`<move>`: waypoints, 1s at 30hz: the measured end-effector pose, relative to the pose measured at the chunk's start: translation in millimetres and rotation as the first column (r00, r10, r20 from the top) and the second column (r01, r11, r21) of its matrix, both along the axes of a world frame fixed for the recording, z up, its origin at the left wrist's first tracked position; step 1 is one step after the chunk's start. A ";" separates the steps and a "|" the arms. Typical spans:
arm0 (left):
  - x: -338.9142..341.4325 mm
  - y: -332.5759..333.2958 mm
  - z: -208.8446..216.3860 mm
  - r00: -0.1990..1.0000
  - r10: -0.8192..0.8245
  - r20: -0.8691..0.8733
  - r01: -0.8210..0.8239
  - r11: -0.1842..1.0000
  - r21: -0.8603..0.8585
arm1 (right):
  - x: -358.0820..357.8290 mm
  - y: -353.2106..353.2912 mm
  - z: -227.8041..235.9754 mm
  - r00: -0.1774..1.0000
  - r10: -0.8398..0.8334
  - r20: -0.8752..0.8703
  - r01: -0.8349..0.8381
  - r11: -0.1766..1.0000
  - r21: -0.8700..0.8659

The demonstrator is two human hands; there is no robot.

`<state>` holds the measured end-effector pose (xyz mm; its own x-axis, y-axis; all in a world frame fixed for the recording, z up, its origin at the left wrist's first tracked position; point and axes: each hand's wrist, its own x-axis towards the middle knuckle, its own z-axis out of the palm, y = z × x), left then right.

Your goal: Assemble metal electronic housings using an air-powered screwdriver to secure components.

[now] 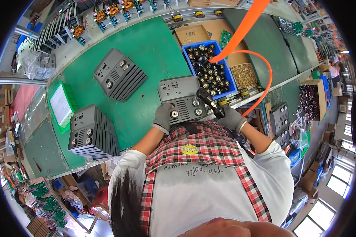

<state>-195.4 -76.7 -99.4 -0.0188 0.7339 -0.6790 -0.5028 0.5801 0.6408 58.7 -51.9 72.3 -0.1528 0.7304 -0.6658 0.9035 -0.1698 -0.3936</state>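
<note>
A dark grey panel with round brass-centred sockets lies on the near edge of the green table, close to my body. My left hand, in a grey glove, grips its left edge, with fingertips beside the lower left socket. In my right hand, also gloved, is a black angled air wrench. Its head is over the panel's upper right socket, partly hiding it; whether it touches the socket I cannot tell. Another brass-centred socket shows below the wrench.
A blue bin of black sockets stands beyond the panel, next to a box of small brass parts. An orange air hose loops at the right. Stacked grey panels and another stack stand left, near a green tray.
</note>
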 end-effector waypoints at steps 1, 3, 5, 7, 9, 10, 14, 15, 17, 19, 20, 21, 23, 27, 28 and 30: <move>-0.8 -0.9 -6.8 0.997 -0.036 -0.062 0.037 0.999 0.011 | 2.0 -3.5 -0.7 1.000 0.002 -0.004 -0.002 1.000 0.009; 0.1 -1.9 6.3 0.991 -0.100 -0.085 0.101 0.995 0.003 | 13.9 -12.4 -7.6 0.997 0.027 -0.073 -0.026 0.999 0.019; 0.1 -10.2 -20.4 0.843 -0.075 -0.533 0.274 0.912 0.305 | 16.7 -18.7 -18.1 0.997 0.066 -0.052 -0.060 0.993 0.102; 3.2 -5.5 1.5 0.958 -0.100 -0.270 0.132 0.986 0.102 | 3.9 -11.7 3.6 0.998 0.066 -0.006 -0.067 0.998 -0.002; 7.9 -0.7 3.6 0.990 -0.032 -0.138 0.047 0.994 0.103 | 13.4 -12.3 -18.0 0.993 0.022 -0.113 -0.026 0.999 -0.034; 7.6 -1.9 6.1 0.956 -0.067 -0.285 0.130 0.969 0.211 | 13.9 -7.0 -16.9 0.989 -0.052 -0.142 0.021 0.977 -0.214; 2.8 -0.7 28.2 0.801 -0.148 -0.580 0.369 0.886 0.283 | 11.5 -4.6 -9.2 0.996 0.081 -0.049 -0.085 0.992 -0.091; -0.2 -1.5 25.9 0.772 -0.143 -0.619 0.394 0.872 0.290 | 13.9 -2.4 -19.2 0.992 0.126 -0.015 -0.127 0.988 -0.092; -6.3 -1.7 22.2 0.570 -0.133 -0.811 0.566 0.779 0.270 | 20.6 -1.4 -34.3 0.983 0.185 0.005 -0.184 0.979 -0.086; -8.8 -4.4 19.9 0.333 -0.088 -0.939 0.697 0.693 0.182 | 20.5 0.6 -28.3 0.977 0.213 0.001 -0.212 0.972 -0.099; -8.5 -4.6 18.6 0.310 -0.071 -0.948 0.722 0.666 0.187 | 18.9 1.8 -23.8 0.965 0.260 0.002 -0.259 0.960 -0.112; -7.2 -4.8 19.0 0.286 -0.053 -0.957 0.746 0.639 0.188 | 20.8 2.2 -25.4 0.967 0.256 0.000 -0.254 0.961 -0.109; -4.2 -6.3 23.8 0.293 -0.048 -0.955 0.728 0.658 0.190 | 24.5 -3.1 -40.1 0.980 0.199 -0.012 -0.199 0.973 -0.120; -3.2 -5.0 17.7 0.266 -0.063 -0.962 0.726 0.670 0.157 | 30.7 -3.3 -67.7 0.961 0.275 -0.026 -0.276 0.960 -0.047; -4.3 -6.3 19.5 0.234 -0.059 -0.970 0.728 0.672 0.135 | 25.5 -3.4 -54.2 0.959 0.284 -0.018 -0.285 0.957 -0.049; -2.7 -5.1 19.5 0.299 -0.074 -0.952 0.691 0.704 0.162 | 15.0 -2.8 -13.2 0.970 0.242 0.020 -0.240 0.967 -0.085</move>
